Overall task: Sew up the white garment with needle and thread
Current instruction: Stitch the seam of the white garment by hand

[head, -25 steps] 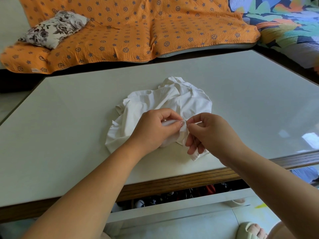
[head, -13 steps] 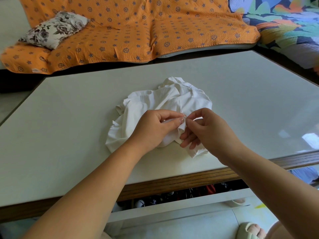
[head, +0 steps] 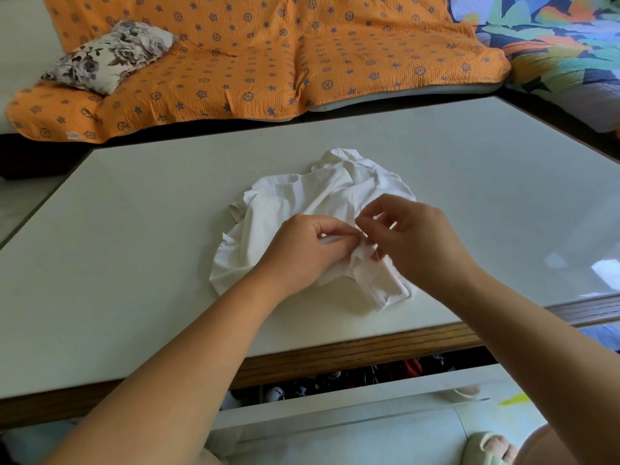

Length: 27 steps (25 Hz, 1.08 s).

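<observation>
Head view looks down on a pale table (head: 134,263) with a wooden front edge. The white garment (head: 295,203) lies crumpled at the middle of the tabletop, its loose hem trailing toward 5 o'clock, close to the front edge.

The left hand (head: 302,253) rests on the garment's near side, at 6 o'clock of the heap. Its fingers are curled, and thumb and forefinger pinch a raised fold of the white cloth. The right hand (head: 416,236) comes in from 4 o'clock and meets the left at that fold, fingertips nearly touching. Its thumb and forefinger are closed together at the pinch and its other fingers are bent loosely above the cloth. What sits between the closed fingertips is too small and blurred to tell, and neither needle nor thread can be made out.

Beyond the table at 12 o'clock an orange cover (head: 268,55) with blue star and wheel marks drapes a sofa. A floral cushion (head: 110,55) lies on it at 10 o'clock, and a bright leaf-print cover (head: 553,45) shows at 2 o'clock. Under the front edge at 6 o'clock a drawer (head: 352,401) stands open with small dark items inside. A foot in a pale slipper (head: 483,448) shows at 5 o'clock
</observation>
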Each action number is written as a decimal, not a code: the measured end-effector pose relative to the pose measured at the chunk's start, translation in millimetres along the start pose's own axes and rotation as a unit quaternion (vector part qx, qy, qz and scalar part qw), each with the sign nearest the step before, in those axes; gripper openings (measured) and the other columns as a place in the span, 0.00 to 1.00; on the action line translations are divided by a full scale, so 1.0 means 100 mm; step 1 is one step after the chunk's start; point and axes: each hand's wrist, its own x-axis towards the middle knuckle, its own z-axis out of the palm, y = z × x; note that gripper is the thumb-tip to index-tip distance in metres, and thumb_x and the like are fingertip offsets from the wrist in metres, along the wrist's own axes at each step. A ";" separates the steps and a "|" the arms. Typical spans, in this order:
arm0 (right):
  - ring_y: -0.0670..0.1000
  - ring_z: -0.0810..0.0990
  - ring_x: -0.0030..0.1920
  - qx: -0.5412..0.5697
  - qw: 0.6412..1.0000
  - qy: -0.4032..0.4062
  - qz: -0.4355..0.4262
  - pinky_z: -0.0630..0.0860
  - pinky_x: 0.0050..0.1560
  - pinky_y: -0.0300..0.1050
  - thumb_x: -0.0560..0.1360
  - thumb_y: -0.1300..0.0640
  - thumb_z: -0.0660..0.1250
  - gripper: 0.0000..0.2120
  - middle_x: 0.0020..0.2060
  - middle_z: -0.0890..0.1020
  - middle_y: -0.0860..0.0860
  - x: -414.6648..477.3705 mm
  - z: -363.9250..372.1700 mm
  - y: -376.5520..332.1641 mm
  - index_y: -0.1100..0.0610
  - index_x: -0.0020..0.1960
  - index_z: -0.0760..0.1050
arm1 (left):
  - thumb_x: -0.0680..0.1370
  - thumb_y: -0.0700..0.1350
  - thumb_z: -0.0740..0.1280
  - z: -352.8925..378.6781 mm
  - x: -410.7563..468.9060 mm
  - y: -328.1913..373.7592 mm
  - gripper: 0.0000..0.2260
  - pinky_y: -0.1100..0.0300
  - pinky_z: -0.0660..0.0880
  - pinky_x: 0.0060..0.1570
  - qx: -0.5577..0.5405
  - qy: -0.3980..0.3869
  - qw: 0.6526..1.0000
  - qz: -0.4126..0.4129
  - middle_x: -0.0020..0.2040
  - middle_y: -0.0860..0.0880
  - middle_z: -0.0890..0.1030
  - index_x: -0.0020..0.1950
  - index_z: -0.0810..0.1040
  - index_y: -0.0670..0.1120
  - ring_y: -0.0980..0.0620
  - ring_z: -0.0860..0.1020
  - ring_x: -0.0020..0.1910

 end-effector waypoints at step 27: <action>0.55 0.77 0.42 -0.097 0.985 0.145 -0.018 0.70 0.65 0.57 0.83 0.56 0.57 0.08 0.39 0.84 0.51 0.41 -0.28 0.49 0.55 0.55 0.74 | 0.76 0.40 0.70 -0.16 -0.06 0.03 0.06 0.64 0.75 0.52 -0.069 -0.105 0.989 -0.074 0.43 0.52 0.86 0.45 0.86 0.49 0.58 0.82 0.46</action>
